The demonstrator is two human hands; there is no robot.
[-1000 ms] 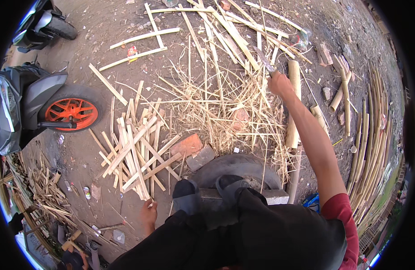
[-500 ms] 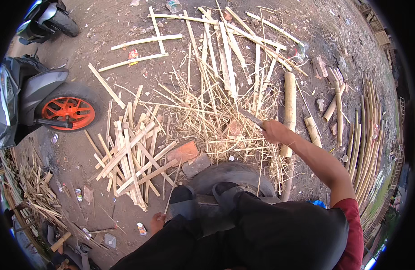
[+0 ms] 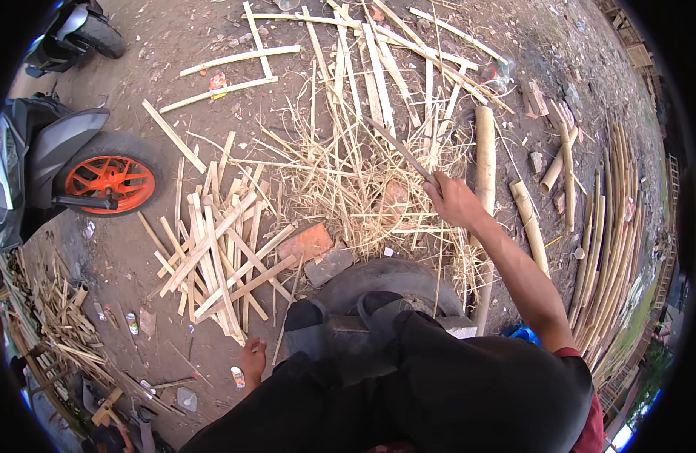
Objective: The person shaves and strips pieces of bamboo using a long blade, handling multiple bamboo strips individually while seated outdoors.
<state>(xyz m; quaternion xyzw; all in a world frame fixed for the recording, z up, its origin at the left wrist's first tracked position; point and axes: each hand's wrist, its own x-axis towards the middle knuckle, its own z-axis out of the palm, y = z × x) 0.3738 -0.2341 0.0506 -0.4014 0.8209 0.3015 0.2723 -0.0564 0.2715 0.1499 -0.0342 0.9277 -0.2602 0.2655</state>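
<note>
The person sits on an old tyre on the dirt ground, legs in black trousers, feet in dark sandals.

The right hand is closed tight around the handle of a long knife. The blade points up and to the left, over a big messy heap of thin bamboo shavings. The arm reaches out from a red sleeve.

The left hand hangs low beside the left leg, close to the ground. I cannot tell if it is open or closed; it holds nothing that I can see. A small can lies just beside it.

Right next to the knife hand, a thick bamboo pole lies on the ground, running away from the person. A pile of flat bamboo slats lies to the left of the tyre. Two bricks sit between the slats and the tyre.

More long split strips lie far off at the top. Many thin poles lie in a row on the right.

A scooter with an orange wheel stands on the left. A small red and white wrapper lies near the top left. Another little can lies on the ground at the lower left, near a heap of scraps. Something blue peeks out under the right arm.
</note>
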